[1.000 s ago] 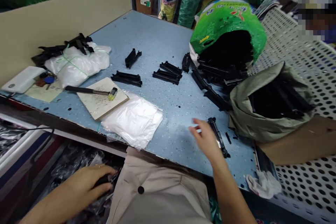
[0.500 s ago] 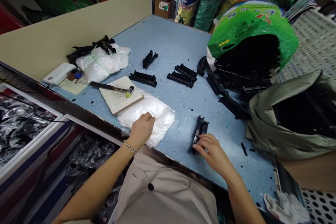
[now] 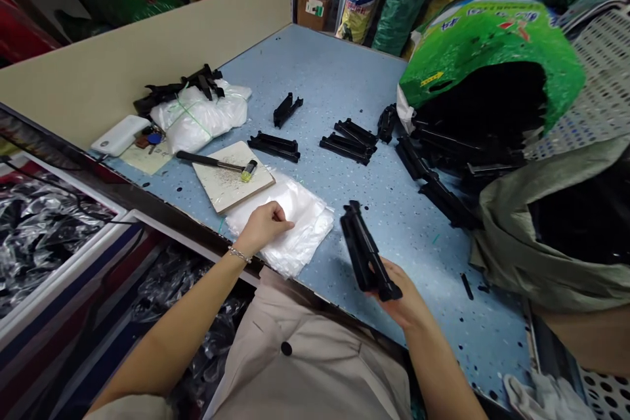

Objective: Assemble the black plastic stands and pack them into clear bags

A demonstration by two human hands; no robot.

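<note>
The step in hand looks like pairing parts with bags: the right hand (image 3: 406, 295) grips a pair of black plastic parts (image 3: 368, 243) above the table (image 3: 344, 72), fingers wrapped beneath. The left hand (image 3: 266, 226) curls over the thin white bags (image 3: 310, 223) (whether it pinches one, I cannot tell); the next move seems to call for separating a single bag.

One head-worn camera faces forward and down over the desk (image 3: 335, 69), close above the left hand (image 3: 263, 226) and right hand (image 3: 406, 298).
</note>
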